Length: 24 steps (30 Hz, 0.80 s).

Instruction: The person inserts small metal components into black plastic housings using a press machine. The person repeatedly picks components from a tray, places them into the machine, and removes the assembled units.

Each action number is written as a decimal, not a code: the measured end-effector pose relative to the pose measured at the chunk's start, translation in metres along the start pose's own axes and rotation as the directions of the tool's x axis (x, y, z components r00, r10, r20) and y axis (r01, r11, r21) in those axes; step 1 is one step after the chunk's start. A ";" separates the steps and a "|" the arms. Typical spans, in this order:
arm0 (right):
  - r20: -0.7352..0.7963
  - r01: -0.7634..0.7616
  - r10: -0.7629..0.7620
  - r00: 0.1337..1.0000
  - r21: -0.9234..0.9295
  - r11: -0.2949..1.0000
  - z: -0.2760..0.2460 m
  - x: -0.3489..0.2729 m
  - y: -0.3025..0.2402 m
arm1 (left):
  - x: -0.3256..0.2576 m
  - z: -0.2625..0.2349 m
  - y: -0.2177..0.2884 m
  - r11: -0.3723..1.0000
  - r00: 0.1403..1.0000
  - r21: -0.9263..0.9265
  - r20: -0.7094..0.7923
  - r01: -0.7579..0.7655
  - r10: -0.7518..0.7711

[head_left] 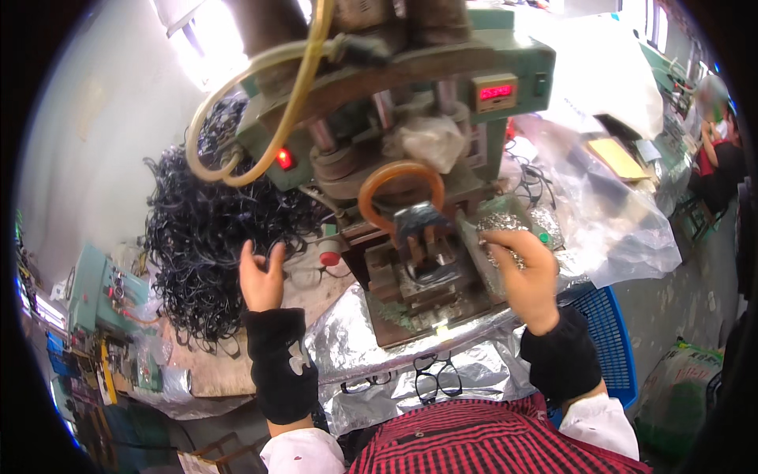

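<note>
My left hand [262, 278] is raised with thumb and fingers apart, holding nothing. It is beside a large heap of black eyeglass frames [193, 237] and a red push button [329, 258]. At the right, my right hand [527, 272] is over a tray of small shiny metal pieces [513, 220]. Its thumb and forefinger are pinched together; anything between them is too small to make out. Between my hands is the metal fixture [430, 257] of a green press [513, 67]. Two dark eyeglass frames [437, 378] rest on silver foil [332, 336] before me.
A yellowish hose [213, 114] loops down the press's left side, and an orange ring [401, 168] hangs above the fixture. Clear plastic sheeting [624, 245] spreads over the right side, above a blue basket [604, 332]. Another person [714, 146] sits at the far right.
</note>
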State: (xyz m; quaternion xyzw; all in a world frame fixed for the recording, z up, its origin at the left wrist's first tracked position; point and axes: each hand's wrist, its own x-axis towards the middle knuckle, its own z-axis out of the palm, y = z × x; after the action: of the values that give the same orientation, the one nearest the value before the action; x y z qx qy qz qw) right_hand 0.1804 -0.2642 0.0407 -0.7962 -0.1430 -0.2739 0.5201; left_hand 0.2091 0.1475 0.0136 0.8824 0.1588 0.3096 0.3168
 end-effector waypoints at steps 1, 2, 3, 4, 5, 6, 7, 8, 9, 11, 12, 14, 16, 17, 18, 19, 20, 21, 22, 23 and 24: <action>0.016 0.087 -0.086 0.996 -0.018 0.996 0.014 0.007 -0.005 | 0.002 0.001 -0.004 0.969 0.991 -0.211 0.074 0.125 -0.112; 0.007 0.055 -0.056 0.998 0.089 0.994 0.028 0.008 -0.008 | 0.000 0.001 -0.014 0.966 1.000 -0.257 -0.012 0.013 -0.017; -0.001 0.021 -0.021 1.000 0.186 0.982 0.040 0.007 -0.008 | -0.007 0.006 -0.024 0.949 0.993 -0.301 -0.091 -0.097 0.073; 0.031 -0.057 0.050 0.998 0.304 0.951 0.047 0.002 -0.011 | -0.023 0.008 -0.018 0.906 0.997 -0.422 -0.071 -0.034 0.004; 0.070 -0.132 0.113 0.991 0.418 0.899 0.052 -0.002 -0.014 | -0.040 0.010 -0.007 0.845 0.997 -0.533 -0.043 0.032 -0.064; 0.085 -0.179 0.158 0.984 0.439 0.880 0.052 -0.002 -0.018 | -0.061 0.011 0.010 0.718 0.984 -0.678 0.044 0.157 -0.175; 0.095 -0.209 0.187 0.978 0.475 0.855 0.054 -0.004 -0.015 | -0.074 0.020 0.015 0.618 0.984 -0.771 0.058 0.152 -0.170; 0.106 -0.238 0.214 0.971 0.510 0.827 0.056 -0.006 -0.012 | -0.085 0.026 0.022 0.554 0.982 -0.816 0.081 0.164 -0.170; 0.115 -0.253 0.228 0.967 0.550 0.796 0.058 -0.005 -0.010 | -0.089 0.027 0.034 0.487 0.982 -0.859 0.091 0.160 -0.163; 0.149 -0.291 0.251 0.956 0.557 0.778 0.055 -0.003 -0.008 | -0.087 0.012 0.088 0.401 1.000 -0.916 -0.024 -0.023 0.002; 0.165 -0.311 0.265 0.950 0.552 0.774 0.053 -0.001 -0.012 | -0.085 -0.003 0.116 0.353 0.985 -0.924 -0.100 -0.145 0.142; 0.217 -0.357 0.283 0.934 0.567 0.742 0.053 0.001 -0.021 | -0.083 -0.028 0.155 0.310 0.909 -0.894 -0.204 -0.325 0.365; 0.237 -0.381 0.298 0.925 0.599 0.705 0.050 0.002 -0.034 | -0.070 -0.027 0.167 0.463 0.836 -0.741 -0.241 -0.487 0.493; 0.251 -0.396 0.307 0.918 0.614 0.683 0.050 0.002 -0.040 | -0.073 -0.021 0.179 0.461 0.930 -0.825 -0.196 -0.327 0.310; 0.261 -0.422 0.335 0.905 0.638 0.644 0.051 0.002 -0.045 | -0.073 -0.025 0.178 0.433 0.938 -0.849 -0.186 -0.303 0.292; 0.239 -0.350 0.257 0.936 0.578 0.737 0.047 0.001 -0.048 | -0.074 -0.030 0.177 0.406 0.946 -0.872 -0.171 -0.275 0.274; 0.225 -0.269 0.175 0.958 0.510 0.817 0.041 -0.001 -0.051 | -0.083 -0.038 0.179 0.425 0.943 -0.864 -0.148 -0.271 0.299; 0.222 -0.181 0.090 0.971 0.438 0.881 0.036 -0.004 -0.049 | -0.088 -0.036 0.174 0.484 0.929 -0.817 -0.157 -0.312 0.335; 0.312 -0.250 0.130 0.941 0.384 0.889 0.028 -0.001 -0.044 | -0.095 -0.037 0.179 0.519 0.944 -0.819 -0.082 -0.247 0.320; 0.160 0.024 -0.050 0.986 0.161 0.987 0.022 0.004 -0.027 | -0.105 -0.034 0.188 0.543 0.952 -0.819 -0.013 -0.186 0.306; 0.132 0.062 -0.050 0.990 -0.094 0.994 0.011 0.011 -0.017 | -0.111 -0.028 0.193 0.538 0.960 -0.838 0.065 -0.097 0.274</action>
State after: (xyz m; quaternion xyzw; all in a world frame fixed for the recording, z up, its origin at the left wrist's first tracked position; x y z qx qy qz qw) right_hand 0.1838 -0.2480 0.0572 -0.8324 -0.1852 -0.2429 0.4624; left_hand 0.1229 -0.0365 0.1079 0.6667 -0.1302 0.2949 0.6720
